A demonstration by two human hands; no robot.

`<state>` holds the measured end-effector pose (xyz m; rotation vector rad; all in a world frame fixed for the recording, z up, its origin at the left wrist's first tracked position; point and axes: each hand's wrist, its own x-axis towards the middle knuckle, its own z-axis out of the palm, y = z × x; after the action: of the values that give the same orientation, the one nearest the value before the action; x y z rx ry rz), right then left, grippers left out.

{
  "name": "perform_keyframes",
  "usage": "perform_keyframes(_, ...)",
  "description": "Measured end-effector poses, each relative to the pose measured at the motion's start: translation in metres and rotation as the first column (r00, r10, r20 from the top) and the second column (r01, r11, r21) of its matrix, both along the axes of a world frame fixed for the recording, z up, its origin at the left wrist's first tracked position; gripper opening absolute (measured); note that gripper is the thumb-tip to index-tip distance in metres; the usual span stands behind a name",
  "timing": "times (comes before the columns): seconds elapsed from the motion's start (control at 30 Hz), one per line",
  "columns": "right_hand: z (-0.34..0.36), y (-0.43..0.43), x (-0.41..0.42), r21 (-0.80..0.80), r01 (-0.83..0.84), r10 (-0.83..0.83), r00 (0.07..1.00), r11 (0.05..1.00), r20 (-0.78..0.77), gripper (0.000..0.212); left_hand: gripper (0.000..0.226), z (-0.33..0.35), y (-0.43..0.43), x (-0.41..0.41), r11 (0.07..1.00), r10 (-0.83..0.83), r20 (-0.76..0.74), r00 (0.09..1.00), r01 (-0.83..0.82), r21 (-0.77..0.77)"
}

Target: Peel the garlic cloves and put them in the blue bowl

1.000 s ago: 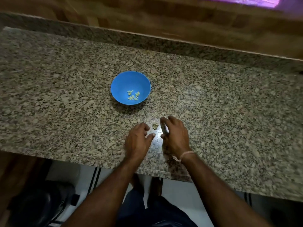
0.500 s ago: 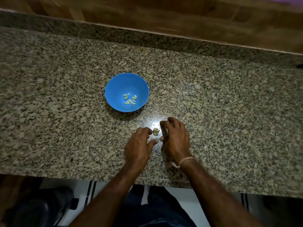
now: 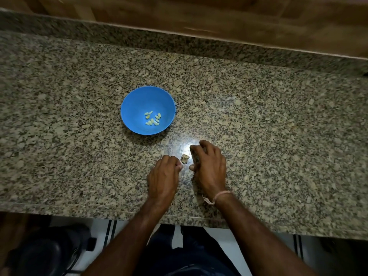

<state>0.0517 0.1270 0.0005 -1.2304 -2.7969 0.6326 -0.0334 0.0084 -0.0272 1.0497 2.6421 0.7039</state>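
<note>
Garlic piece (image 3: 184,158) nearer left hand (image 3: 163,176)

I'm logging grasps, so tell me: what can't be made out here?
Head view:
1. Left hand: curled fingers hide whether it holds anything.
2. Right hand: the same, hidden by its own knuckles.
3. Garlic piece between them: too small to tell clove from skin.
4. Cloves in blue bowl: too small to count.
</note>
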Motion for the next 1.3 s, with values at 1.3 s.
perform_keyframes(1.3, 0.002, 0.03, 0.036, -0.694, -0.099, -0.327, 0.829, 0.713, -0.454, 0.023, 0.026, 0.029, 0.043, 0.025, 0.664, -0.018, 0.986, 0.168, -0.735, 0.137)
